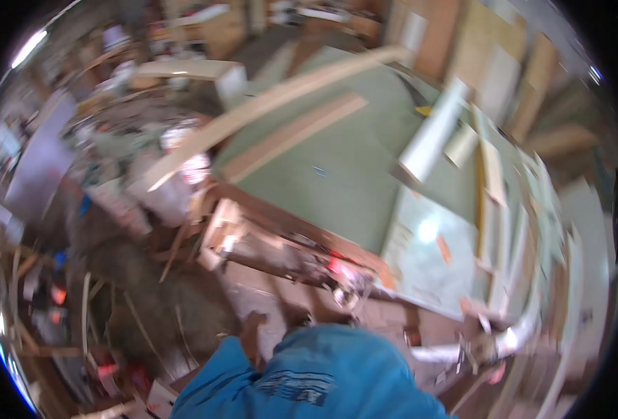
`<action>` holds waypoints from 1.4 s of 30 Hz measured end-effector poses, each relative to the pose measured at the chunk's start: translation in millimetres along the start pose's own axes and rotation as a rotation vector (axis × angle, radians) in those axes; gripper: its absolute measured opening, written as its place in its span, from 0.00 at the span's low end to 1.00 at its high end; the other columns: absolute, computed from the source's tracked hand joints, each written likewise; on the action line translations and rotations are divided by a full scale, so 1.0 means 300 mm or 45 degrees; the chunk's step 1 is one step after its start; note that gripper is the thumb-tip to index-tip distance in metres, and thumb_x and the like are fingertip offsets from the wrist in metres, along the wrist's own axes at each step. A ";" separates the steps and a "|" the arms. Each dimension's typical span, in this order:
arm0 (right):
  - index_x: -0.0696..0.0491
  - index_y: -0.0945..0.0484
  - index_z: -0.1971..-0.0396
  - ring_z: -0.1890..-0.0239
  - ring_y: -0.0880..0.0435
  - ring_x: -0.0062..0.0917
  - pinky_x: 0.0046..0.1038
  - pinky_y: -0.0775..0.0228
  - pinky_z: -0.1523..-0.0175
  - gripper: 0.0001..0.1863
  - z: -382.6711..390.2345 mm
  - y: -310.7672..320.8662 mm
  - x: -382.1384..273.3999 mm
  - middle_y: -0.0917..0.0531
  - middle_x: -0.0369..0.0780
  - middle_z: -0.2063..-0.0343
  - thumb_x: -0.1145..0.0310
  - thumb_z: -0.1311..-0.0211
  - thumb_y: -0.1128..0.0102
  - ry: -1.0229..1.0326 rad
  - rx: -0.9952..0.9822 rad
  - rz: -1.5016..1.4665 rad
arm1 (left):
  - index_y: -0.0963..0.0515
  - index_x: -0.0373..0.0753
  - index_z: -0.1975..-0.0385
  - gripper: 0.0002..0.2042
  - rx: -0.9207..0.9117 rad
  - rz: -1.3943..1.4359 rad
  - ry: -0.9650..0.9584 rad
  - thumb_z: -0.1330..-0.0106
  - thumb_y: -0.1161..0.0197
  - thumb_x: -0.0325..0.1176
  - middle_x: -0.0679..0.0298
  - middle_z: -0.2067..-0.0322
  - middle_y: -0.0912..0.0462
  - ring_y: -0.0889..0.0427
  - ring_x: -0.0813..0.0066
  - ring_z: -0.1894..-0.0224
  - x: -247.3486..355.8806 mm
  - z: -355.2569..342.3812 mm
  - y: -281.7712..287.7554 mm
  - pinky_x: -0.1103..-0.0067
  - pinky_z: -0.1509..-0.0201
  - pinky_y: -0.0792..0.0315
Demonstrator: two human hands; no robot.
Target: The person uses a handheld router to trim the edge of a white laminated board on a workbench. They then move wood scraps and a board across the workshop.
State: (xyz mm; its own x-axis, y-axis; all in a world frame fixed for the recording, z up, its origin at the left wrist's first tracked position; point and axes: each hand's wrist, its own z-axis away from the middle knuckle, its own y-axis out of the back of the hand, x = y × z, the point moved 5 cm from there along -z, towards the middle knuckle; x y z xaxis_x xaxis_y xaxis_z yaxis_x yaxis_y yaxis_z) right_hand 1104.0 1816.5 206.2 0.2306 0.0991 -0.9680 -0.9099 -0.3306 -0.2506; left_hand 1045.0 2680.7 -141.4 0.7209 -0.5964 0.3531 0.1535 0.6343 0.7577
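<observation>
The picture is smeared by motion. At the lower edge is my blue sleeve (pixel 222 363), and beyond it shows what looks like my left hand (pixel 254 329), blurred and hanging low beside the bench. Its fingers cannot be made out, nor whether they hold anything. My right hand is not in view. In front of me stands a workbench with a green top (pixel 337 181). A long pale plank (pixel 274 105) lies across it and juts past the left edge. Beside that is a shorter, browner wooden strip (pixel 295 137). An open tray or drawer (pixel 270 255) with blurred items runs along the near edge.
A white board (pixel 435 136) and a glossy pale sheet (pixel 428 251) lie on the bench's right side. Several long strips (pixel 511 244) crowd the far right. Scraps and bags (pixel 127 167) are heaped at left. Tall boards (pixel 490 56) lean at the back.
</observation>
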 end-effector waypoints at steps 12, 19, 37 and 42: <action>0.54 0.23 0.48 0.53 0.17 0.37 0.42 0.25 0.45 0.30 -0.395 -0.230 0.013 0.18 0.42 0.52 0.42 0.34 0.48 -0.275 -0.249 -0.348 | 0.26 0.36 0.62 0.18 -0.407 0.515 0.778 0.27 0.46 0.48 0.58 0.80 0.28 0.28 0.67 0.82 -0.134 0.282 -0.110 0.71 0.83 0.32; 0.53 0.25 0.54 0.75 0.20 0.35 0.39 0.25 0.74 0.31 -0.702 -0.407 0.157 0.20 0.41 0.71 0.38 0.34 0.54 -0.603 -0.213 -0.256 | 0.24 0.41 0.53 0.15 -0.349 1.050 0.568 0.33 0.37 0.43 0.58 0.74 0.23 0.22 0.63 0.76 0.456 0.230 -0.283 0.69 0.73 0.23; 0.47 0.26 0.41 0.56 0.18 0.41 0.54 0.22 0.54 0.32 -1.547 -0.522 0.483 0.19 0.43 0.50 0.39 0.29 0.65 -0.781 -0.175 -0.258 | 0.22 0.28 0.76 0.17 1.128 0.541 -0.185 0.37 0.42 0.40 0.46 0.75 0.19 0.18 0.47 0.70 1.627 0.447 0.303 0.59 0.63 0.28; 0.41 0.20 0.50 0.61 0.16 0.31 0.42 0.23 0.60 0.25 -1.321 -0.550 0.449 0.15 0.35 0.56 0.38 0.35 0.50 -0.926 -0.232 0.230 | 0.21 0.31 0.68 0.17 0.992 0.252 -0.426 0.36 0.38 0.43 0.48 0.65 0.21 0.21 0.47 0.61 2.088 0.298 0.366 0.59 0.56 0.27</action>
State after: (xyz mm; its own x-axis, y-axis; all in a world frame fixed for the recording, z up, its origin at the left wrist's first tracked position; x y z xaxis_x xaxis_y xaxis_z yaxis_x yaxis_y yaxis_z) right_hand 1421.9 1512.5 111.8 -0.2584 0.5998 -0.7573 -0.8261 -0.5436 -0.1486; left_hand 1452.9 2332.8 212.0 0.4301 -0.7016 0.5681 -0.5480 0.2971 0.7819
